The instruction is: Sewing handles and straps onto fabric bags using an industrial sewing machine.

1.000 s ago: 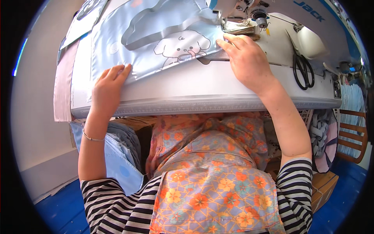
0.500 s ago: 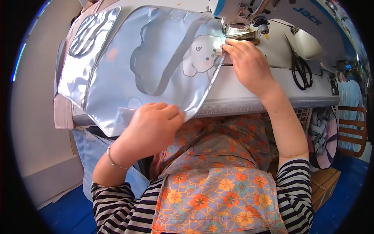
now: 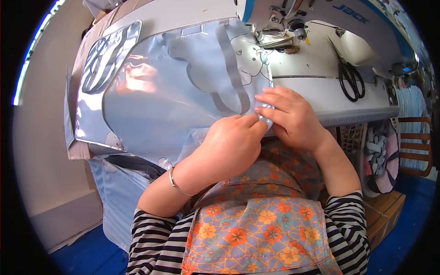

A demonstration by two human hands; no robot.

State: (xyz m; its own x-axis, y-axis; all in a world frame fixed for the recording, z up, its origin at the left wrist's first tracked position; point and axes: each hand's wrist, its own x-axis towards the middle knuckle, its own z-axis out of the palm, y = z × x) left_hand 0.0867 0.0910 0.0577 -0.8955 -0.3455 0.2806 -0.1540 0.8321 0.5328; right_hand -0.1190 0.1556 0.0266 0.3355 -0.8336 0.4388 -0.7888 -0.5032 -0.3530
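Note:
A glossy light blue plastic sheet (image 3: 156, 105), printed with a white puppy and bordered in grey, spreads across the sewing table (image 3: 321, 98). Its upper right corner reaches in by the sewing machine's needle area (image 3: 266, 41). My left hand (image 3: 231, 144), a bracelet at its wrist, is closed on the sheet's near right edge. Just beside it, my right hand (image 3: 293, 114) has its fingers bent over the same edge, fingertips close to those of the left. The bit of edge between the two hands is mostly covered.
Black-handled scissors (image 3: 351, 80) lie right of the machine head (image 3: 293, 16). A second glossy piece (image 3: 110, 59) with dark stripes lies at the left. Light blue cloth (image 3: 121, 197) hangs below the table. At the right stand a basket of grey scraps (image 3: 378, 153) and a wooden chair (image 3: 415, 142).
My right hand has come down from the machine to the near edge, and my left has moved right to meet it. The sheet has turned, its right edge now steeper.

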